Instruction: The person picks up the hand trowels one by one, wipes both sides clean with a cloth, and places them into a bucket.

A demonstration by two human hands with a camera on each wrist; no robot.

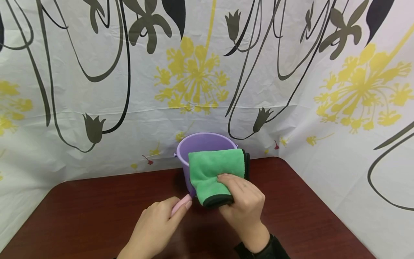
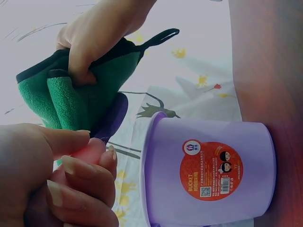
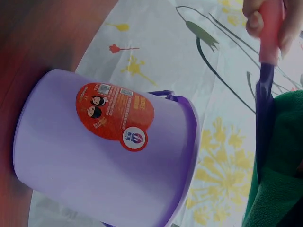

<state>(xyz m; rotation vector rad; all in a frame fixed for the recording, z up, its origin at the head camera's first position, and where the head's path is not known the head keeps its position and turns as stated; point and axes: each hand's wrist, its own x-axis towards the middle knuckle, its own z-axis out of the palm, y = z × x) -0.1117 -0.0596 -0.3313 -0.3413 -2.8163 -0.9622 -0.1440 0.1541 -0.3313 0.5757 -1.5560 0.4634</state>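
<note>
My left hand grips the pink handle of a small trowel with a dark purple blade. A green cloth with black edging is folded around part of that blade. My right hand pinches the cloth against the blade, thumb on one side and fingers on the other. In the left wrist view the rounded purple tip shows past the cloth. Behind the hands stands a light purple bucket, upright on the table. The cloth hides part of the bucket in the head view.
The dark reddish-brown table lies under the hands. A white sheet with yellow, grey and black flower prints hangs behind and at the sides. The bucket carries a red sticker and has a handle at its rim.
</note>
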